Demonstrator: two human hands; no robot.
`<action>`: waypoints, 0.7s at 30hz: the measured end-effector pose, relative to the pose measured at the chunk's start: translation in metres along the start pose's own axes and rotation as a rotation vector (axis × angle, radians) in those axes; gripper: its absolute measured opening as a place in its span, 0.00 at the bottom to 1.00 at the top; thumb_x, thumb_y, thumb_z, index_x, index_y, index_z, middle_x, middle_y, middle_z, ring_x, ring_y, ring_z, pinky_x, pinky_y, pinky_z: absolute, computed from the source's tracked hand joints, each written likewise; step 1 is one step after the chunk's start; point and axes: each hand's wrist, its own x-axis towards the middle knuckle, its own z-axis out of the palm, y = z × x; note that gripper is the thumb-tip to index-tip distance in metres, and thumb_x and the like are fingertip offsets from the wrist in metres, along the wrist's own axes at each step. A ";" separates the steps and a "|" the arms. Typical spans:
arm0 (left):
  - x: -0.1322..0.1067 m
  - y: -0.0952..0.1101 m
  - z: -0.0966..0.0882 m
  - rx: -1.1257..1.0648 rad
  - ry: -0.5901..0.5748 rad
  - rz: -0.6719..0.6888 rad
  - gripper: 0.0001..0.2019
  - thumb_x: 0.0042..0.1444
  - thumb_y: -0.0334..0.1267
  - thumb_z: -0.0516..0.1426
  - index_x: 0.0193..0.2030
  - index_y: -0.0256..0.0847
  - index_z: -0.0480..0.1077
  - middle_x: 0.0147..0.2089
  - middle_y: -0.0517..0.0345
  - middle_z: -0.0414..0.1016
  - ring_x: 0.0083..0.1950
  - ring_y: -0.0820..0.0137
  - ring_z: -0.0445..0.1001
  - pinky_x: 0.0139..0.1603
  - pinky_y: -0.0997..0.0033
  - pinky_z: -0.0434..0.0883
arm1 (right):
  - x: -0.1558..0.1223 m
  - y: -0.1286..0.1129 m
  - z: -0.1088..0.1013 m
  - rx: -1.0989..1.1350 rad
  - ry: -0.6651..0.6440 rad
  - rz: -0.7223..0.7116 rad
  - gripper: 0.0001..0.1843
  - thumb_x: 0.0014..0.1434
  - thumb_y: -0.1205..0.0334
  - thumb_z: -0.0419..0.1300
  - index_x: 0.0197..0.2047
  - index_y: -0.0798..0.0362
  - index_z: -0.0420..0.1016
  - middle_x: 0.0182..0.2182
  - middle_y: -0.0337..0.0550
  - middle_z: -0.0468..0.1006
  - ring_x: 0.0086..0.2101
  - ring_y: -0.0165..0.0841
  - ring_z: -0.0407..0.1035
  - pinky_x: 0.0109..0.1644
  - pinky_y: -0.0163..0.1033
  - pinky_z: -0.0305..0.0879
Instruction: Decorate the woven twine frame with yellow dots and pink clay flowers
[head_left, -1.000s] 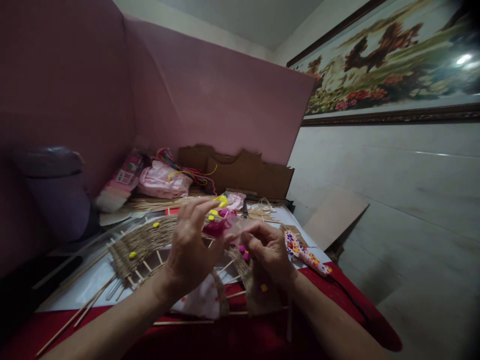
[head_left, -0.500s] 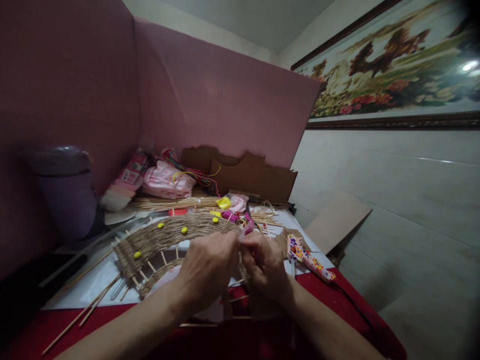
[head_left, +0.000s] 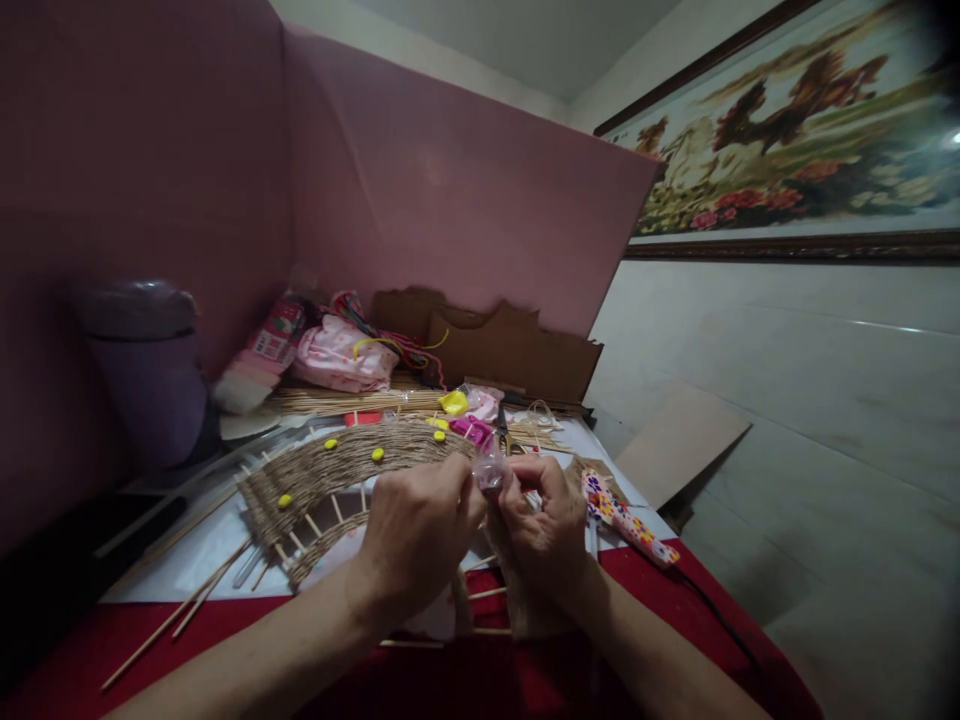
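Observation:
My left hand [head_left: 421, 525] and my right hand [head_left: 546, 522] meet in front of me, fingers closed. Between them, pinched by both, is a small clear plastic bag [head_left: 491, 470]; its contents, if any, are hidden. Beneath and left of the hands lies a curved piece of woven twine [head_left: 349, 465] on thin wooden sticks, dotted with yellow spots [head_left: 377, 454]. Just beyond the bag are a purple packet [head_left: 472, 431] and a yellow packet [head_left: 453, 402]. To the right of my right hand rests a flower-patterned glue gun [head_left: 626, 522] with a dark cord.
Bundled thin sticks [head_left: 337, 400] lie along the back, near a pink cloth bundle [head_left: 345, 355] and torn cardboard [head_left: 517, 345]. A purple bin [head_left: 150, 380] stands at left. Loose sticks [head_left: 176, 610] cross the red tablecloth [head_left: 330, 650]. Pink panels [head_left: 450, 200] enclose the back.
The plastic between my fingers looked pink half a second ago and now shows clear and bunched up. My hands have moved slightly apart around it, and the view has shifted a little.

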 end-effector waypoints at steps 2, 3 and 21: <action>0.001 0.000 0.000 0.012 0.019 -0.006 0.11 0.55 0.33 0.50 0.22 0.39 0.63 0.17 0.60 0.67 0.18 0.73 0.65 0.21 0.71 0.54 | -0.001 0.001 -0.001 0.058 0.001 -0.068 0.09 0.54 0.73 0.55 0.38 0.51 0.66 0.31 0.41 0.74 0.32 0.32 0.71 0.35 0.37 0.68; 0.001 0.001 0.000 0.013 0.022 -0.003 0.11 0.55 0.33 0.50 0.22 0.39 0.63 0.16 0.60 0.67 0.17 0.73 0.64 0.21 0.71 0.53 | -0.002 0.002 -0.002 0.073 -0.018 -0.113 0.11 0.54 0.74 0.55 0.39 0.50 0.66 0.33 0.42 0.75 0.34 0.32 0.71 0.37 0.38 0.69; -0.005 -0.002 0.004 -0.109 -0.013 0.395 0.11 0.56 0.31 0.49 0.23 0.39 0.63 0.18 0.62 0.65 0.19 0.74 0.62 0.21 0.72 0.54 | 0.004 -0.008 0.005 0.425 -0.243 0.166 0.14 0.55 0.72 0.54 0.40 0.51 0.78 0.34 0.44 0.76 0.35 0.33 0.70 0.40 0.37 0.67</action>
